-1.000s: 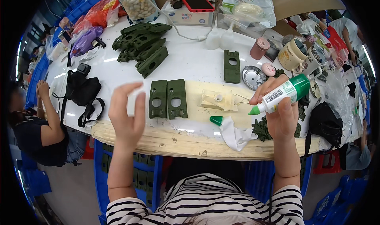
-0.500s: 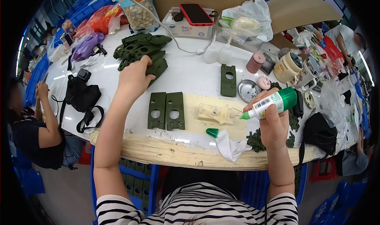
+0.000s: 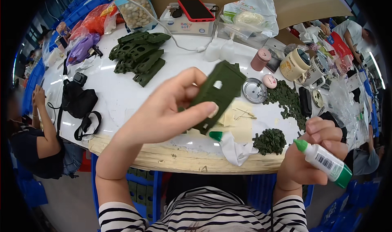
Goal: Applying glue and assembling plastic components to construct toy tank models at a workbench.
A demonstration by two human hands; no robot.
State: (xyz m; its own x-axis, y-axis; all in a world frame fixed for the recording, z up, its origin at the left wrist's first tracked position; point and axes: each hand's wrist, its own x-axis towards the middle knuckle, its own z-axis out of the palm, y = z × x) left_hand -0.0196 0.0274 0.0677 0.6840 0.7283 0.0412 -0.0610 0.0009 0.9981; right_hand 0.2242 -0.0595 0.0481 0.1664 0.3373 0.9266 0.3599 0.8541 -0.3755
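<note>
In my left hand (image 3: 173,99) is a flat dark green plastic part (image 3: 220,91), tilted above the table middle, thumb across its face. The part has a small rectangular hole and a notch. It hides most of the cream-coloured piece and another green part behind it. Further back, a stack of similar green plastic parts (image 3: 141,54) lies loosely piled. My right hand (image 3: 308,156), at the table's front right, grips a white glue bottle (image 3: 324,160) with a green nozzle and green base, nozzle pointing up and left. A loose green cap (image 3: 215,135) lies beside a white cloth (image 3: 237,150).
Small dark green pieces form a heap (image 3: 269,141) at the front and a spread (image 3: 288,99) further right. Near them are a round metal tin (image 3: 255,90), thin pins (image 3: 245,114) and mugs (image 3: 294,64). A black pouch (image 3: 77,97) lies left; a red-cased phone (image 3: 197,10) sits on a box behind.
My left hand has left the stack and come toward me, now with a green part raised in it. My right hand has moved right and down with the glue bottle, its nozzle now tipped upward.
</note>
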